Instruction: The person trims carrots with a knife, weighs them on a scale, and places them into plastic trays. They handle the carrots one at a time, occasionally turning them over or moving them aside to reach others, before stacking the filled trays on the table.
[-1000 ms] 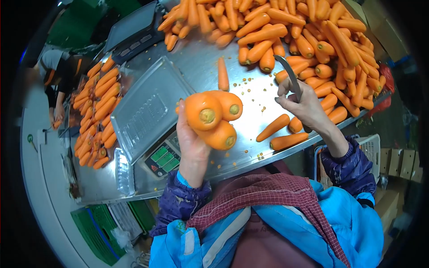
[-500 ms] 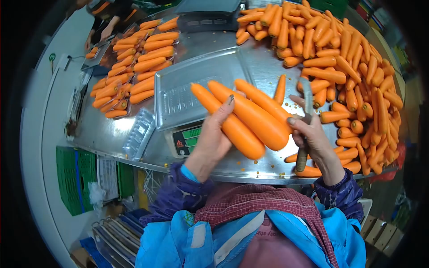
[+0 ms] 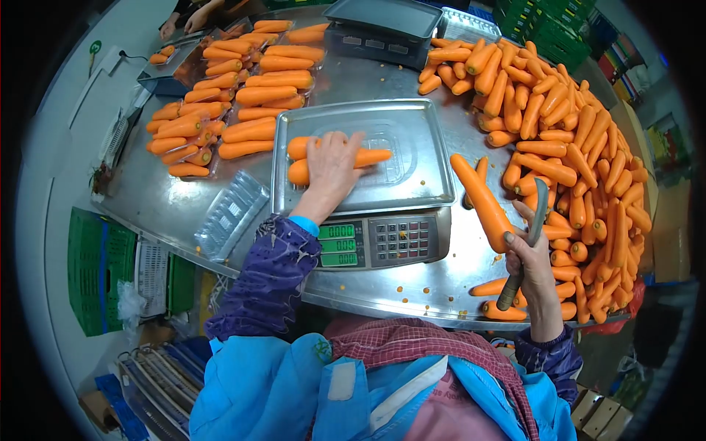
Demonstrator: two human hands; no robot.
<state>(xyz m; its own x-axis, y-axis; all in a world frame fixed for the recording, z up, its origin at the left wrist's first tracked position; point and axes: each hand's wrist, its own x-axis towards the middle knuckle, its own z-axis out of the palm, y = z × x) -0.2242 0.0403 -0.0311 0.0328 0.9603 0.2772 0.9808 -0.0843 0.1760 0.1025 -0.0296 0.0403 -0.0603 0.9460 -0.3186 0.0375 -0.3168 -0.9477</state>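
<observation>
My left hand (image 3: 332, 167) is wrapped over carrots (image 3: 373, 156) lying on the metal tray of the scale (image 3: 434, 192). A clear plastic tray outline shows beneath them. My right hand (image 3: 531, 257) holds a knife (image 3: 539, 214) with a curved blade and, between thumb and fingers, one large carrot (image 3: 478, 197) tilted up to the left. The scale's green display (image 3: 340, 245) shows zeros. Behind my right hand a smaller carrot (image 3: 482, 173) lies on the steel table.
A large carrot pile (image 3: 588, 176) covers the right side. Packed carrots (image 3: 257, 95) stand in rows at the left, near empty clear trays (image 3: 232, 213). Another scale (image 3: 382, 33) is at the back. Another person's hands (image 3: 198, 18) show at the top left.
My left hand has moved left and away from me, lowering carrots onto the scale. One carrot has stayed in my right hand, now apart from the others. The camera view has shifted.
</observation>
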